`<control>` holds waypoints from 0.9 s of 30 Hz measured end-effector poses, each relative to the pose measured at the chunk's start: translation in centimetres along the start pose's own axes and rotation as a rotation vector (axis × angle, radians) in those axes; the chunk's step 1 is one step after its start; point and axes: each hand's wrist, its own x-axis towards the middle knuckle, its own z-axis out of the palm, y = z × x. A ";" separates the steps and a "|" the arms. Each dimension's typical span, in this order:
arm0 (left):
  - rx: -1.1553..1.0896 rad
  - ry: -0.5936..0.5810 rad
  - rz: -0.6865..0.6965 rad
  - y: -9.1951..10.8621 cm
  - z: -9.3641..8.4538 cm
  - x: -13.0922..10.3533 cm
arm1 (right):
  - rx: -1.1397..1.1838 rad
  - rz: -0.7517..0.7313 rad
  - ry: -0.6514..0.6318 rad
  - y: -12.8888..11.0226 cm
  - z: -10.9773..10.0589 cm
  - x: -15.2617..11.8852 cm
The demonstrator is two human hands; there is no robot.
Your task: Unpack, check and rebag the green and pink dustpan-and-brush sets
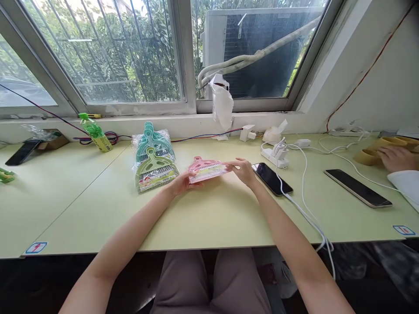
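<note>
Between my two hands is a pink mini dustpan and brush set (209,170) with a printed label along its near side. My left hand (183,182) grips its left end, fingers closed round the edge. At the other end my right hand (242,171) pinches the right corner. To the left lies a stack of similar packaged sets: a green dustpan and brush set (155,168) in front, with teal dustpan and brush sets (153,137) behind it in clear plastic wrap.
A black phone (272,178) lies right of my right hand, with white cables and a power strip (275,155) beside it. Another phone (358,187) is farther right, near a co-worker's hand (397,158) on tan rolls (366,156). A green bottle (95,133) leans at the back left.
</note>
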 end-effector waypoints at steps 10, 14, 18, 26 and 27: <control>0.089 -0.056 0.090 -1.2 0.5 0.1 | 0.173 0.002 0.136 0.5 1.8 -0.2; 0.101 -0.045 0.111 -1.3 0.9 -0.1 | 0.260 0.077 0.140 0.5 2.4 -0.2; 0.075 -0.024 0.160 -1.5 1.2 -0.1 | 0.474 0.250 0.135 0.3 2.7 -0.2; 0.143 0.004 0.213 -1.2 1.7 -0.2 | 0.824 0.474 0.016 -1.2 2.4 -0.1; 0.161 -0.001 0.220 -1.2 1.8 -0.2 | 0.836 0.492 0.018 -1.3 2.4 -0.1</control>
